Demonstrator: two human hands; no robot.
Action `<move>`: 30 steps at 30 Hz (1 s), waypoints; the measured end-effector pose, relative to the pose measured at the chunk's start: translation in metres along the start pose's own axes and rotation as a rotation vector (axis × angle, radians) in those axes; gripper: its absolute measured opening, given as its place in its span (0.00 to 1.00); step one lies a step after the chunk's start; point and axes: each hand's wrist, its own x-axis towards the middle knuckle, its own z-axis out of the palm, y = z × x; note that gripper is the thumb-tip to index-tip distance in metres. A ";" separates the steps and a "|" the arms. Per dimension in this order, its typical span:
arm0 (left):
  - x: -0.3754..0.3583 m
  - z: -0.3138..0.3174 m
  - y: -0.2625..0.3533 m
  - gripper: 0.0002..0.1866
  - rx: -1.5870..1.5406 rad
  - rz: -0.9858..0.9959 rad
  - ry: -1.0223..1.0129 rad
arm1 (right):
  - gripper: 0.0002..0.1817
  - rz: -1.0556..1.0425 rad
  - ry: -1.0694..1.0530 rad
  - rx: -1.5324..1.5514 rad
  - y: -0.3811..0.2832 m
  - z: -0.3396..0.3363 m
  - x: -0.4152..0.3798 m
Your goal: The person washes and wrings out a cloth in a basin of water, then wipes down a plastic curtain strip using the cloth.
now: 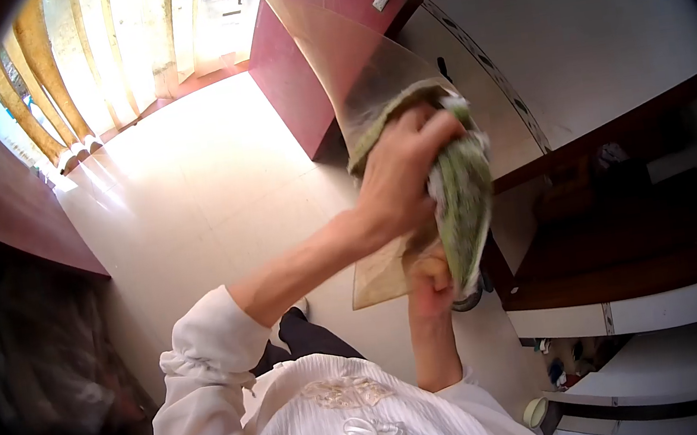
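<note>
My left hand [406, 158], raised near the middle of the view, has its fingers wrapped round a green and white cloth [461, 195]. The cloth is bunched and hangs down to the right, somewhat blurred. Behind it a clear, slightly brownish plastic sheet [377, 62] stretches up toward the top of the view, its lower corner showing below my left forearm. Lower down, my right hand [432, 281] is closed beside the bottom of the cloth and the sheet, seemingly gripping the sheet's edge. Motion blur hides part of its fingers.
Bright windows with striped curtains [43, 72] are at the upper left. A red cupboard door [288, 77] stands behind the sheet, another red panel [15, 197] at the left. Dark wooden shelves [622, 245] with white edges fill the right. Pale floor tiles [197, 192] lie below.
</note>
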 end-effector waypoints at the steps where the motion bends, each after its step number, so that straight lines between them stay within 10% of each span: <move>1: 0.006 0.005 -0.011 0.18 -0.013 -0.045 0.012 | 0.19 -0.128 0.161 0.065 0.019 0.011 0.006; 2: 0.013 0.008 -0.018 0.17 -0.021 -0.081 0.038 | 0.15 0.097 -0.237 -0.435 -0.017 -0.016 0.008; 4: -0.020 0.016 0.008 0.18 -0.159 0.079 -0.049 | 0.20 -0.631 0.498 -0.872 0.006 0.010 0.011; 6: -0.056 0.024 0.018 0.20 -0.091 0.110 -0.179 | 0.20 -0.645 0.626 -1.038 -0.005 -0.002 0.008; 7: -0.070 0.023 0.019 0.19 -0.097 0.107 -0.290 | 0.20 -0.320 0.188 -0.999 -0.050 -0.016 0.003; 10: -0.099 0.023 -0.010 0.19 -0.095 0.182 -0.262 | 0.17 -0.127 0.108 -0.879 -0.031 -0.004 -0.001; 11: -0.107 0.023 -0.021 0.19 -0.089 0.183 -0.268 | 0.17 -0.336 0.370 -0.975 -0.015 -0.003 0.005; 14: -0.128 0.012 -0.056 0.13 -0.106 -0.286 -0.199 | 0.23 -0.553 0.602 -1.149 -0.013 -0.007 0.002; 16: -0.143 -0.007 -0.081 0.14 -0.721 -1.318 -0.007 | 0.18 -0.501 0.360 -1.749 -0.017 -0.005 0.003; 20: -0.127 -0.046 -0.045 0.27 -1.392 -1.225 0.143 | 0.13 -0.108 -0.251 -2.794 -0.009 -0.019 0.013; 26: -0.144 -0.068 -0.056 0.15 -1.033 -1.307 0.139 | 0.08 0.165 -0.684 -2.716 0.016 -0.069 0.020; 28: -0.160 -0.076 -0.057 0.16 -1.031 -1.288 0.184 | 0.07 0.218 -0.524 -2.388 0.008 -0.055 0.008; 30: -0.174 -0.086 -0.054 0.18 -1.092 -1.210 0.225 | 0.06 -0.210 -0.138 -2.306 -0.008 -0.052 -0.018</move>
